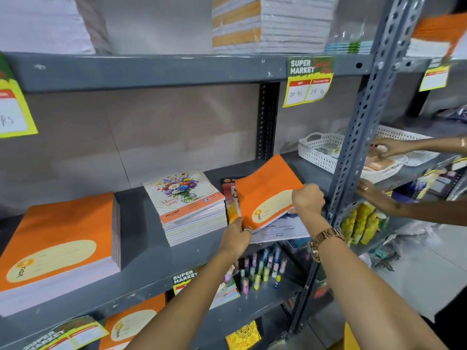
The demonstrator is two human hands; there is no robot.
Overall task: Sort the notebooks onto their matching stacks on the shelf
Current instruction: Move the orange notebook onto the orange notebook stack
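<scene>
An orange notebook (265, 190) with a cream oval label is tilted up off a mixed pile (280, 229) at the right of the grey shelf (141, 218). My left hand (236, 236) grips its lower left corner. My right hand (307, 199) grips its right edge. A tall stack of matching orange notebooks (60, 243) stands at the shelf's left. Between them sits a stack of flower-cover notebooks (187, 205). A dark notebook (227, 195) lies partly hidden under the lifted one.
A grey perforated upright (358, 137) stands just right of my right hand. Behind it are white baskets (318, 150) and another person's two hands (386, 147). Glue sticks and small bottles (260, 269) fill the shelf below. Paper stacks (273, 24) sit above.
</scene>
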